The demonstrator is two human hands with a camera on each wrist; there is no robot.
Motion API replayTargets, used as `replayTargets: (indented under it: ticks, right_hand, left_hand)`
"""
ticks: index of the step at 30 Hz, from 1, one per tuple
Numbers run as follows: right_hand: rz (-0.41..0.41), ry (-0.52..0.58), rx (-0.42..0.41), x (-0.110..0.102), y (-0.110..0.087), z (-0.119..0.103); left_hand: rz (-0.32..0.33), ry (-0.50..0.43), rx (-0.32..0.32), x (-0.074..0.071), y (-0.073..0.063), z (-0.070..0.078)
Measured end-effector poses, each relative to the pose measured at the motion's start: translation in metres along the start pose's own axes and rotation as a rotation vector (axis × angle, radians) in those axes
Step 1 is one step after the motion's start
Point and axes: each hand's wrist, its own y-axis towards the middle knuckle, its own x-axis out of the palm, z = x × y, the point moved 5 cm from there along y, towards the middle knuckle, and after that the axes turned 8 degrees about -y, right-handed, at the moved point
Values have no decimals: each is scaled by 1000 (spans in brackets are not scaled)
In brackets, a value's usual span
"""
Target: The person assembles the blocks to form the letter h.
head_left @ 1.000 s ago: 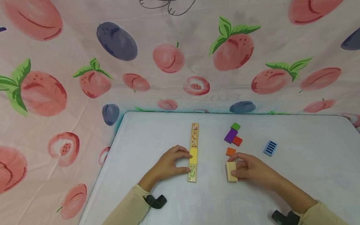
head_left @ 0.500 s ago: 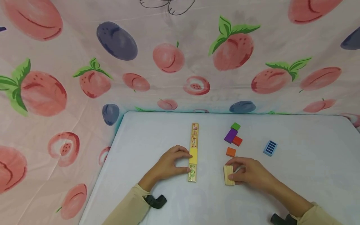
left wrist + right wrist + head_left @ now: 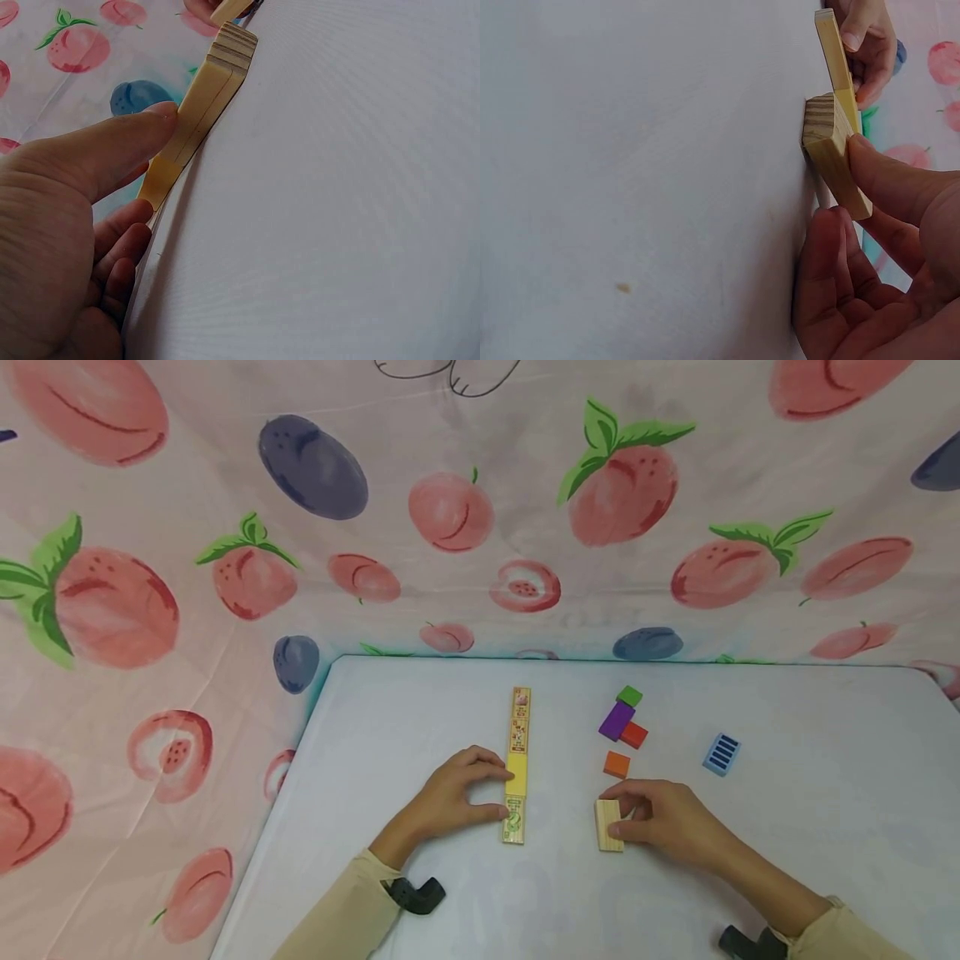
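Note:
A straight row of wooden blocks runs away from the person in the head view: two printed blocks point(image 3: 519, 718) at the far end, a plain yellow block point(image 3: 516, 774), and a green-printed block point(image 3: 513, 821) nearest. My left hand point(image 3: 450, 797) lies along the row's left side, its thumb touching the green-printed block and its index fingertip at the yellow one. To the right, my right hand point(image 3: 667, 822) pinches a plain wooden block point(image 3: 609, 825) between thumb and fingers. The right wrist view shows that wooden block point(image 3: 836, 161) with the thumb against its side, close over the white table.
Beyond the right hand lie an orange block point(image 3: 617, 765), a red block point(image 3: 633, 735), a purple block point(image 3: 617, 721) and a green block point(image 3: 629, 696). Farther right is a blue block with dark stripes point(image 3: 722, 754). A fruit-print cloth point(image 3: 450, 602) hangs behind the white table point(image 3: 825, 793).
The right hand has shifted slightly left and toward the person with the plain wooden block, then stayed nearly still. The left hand and the row have not moved.

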Motion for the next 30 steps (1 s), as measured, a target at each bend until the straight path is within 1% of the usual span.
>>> replayTargets:
  ticks: [9, 12, 16, 21, 25, 30]
  right_hand:
    - [13, -20, -8, 0, 2, 0]
    - [20, -36, -25, -1, 2, -1]
    - [38, -109, -65, -3, 1, -3]
    - [25, -186, -73, -2, -2, -5]
    - [19, -224, -94, -2, -5, -5]
    - [22, -237, -93, -3, -6, -5]
  left_hand:
    - [-5, 0, -5, 0, 1, 1]
    - [-7, 2, -6, 0, 1, 1]
    - [-8, 10, -7, 0, 1, 1]
    - [-8, 8, -12, -2, 0, 3]
    - [-8, 0, -13, -2, 0, 3]
    - [-7, -2, -15, -1, 0, 3]
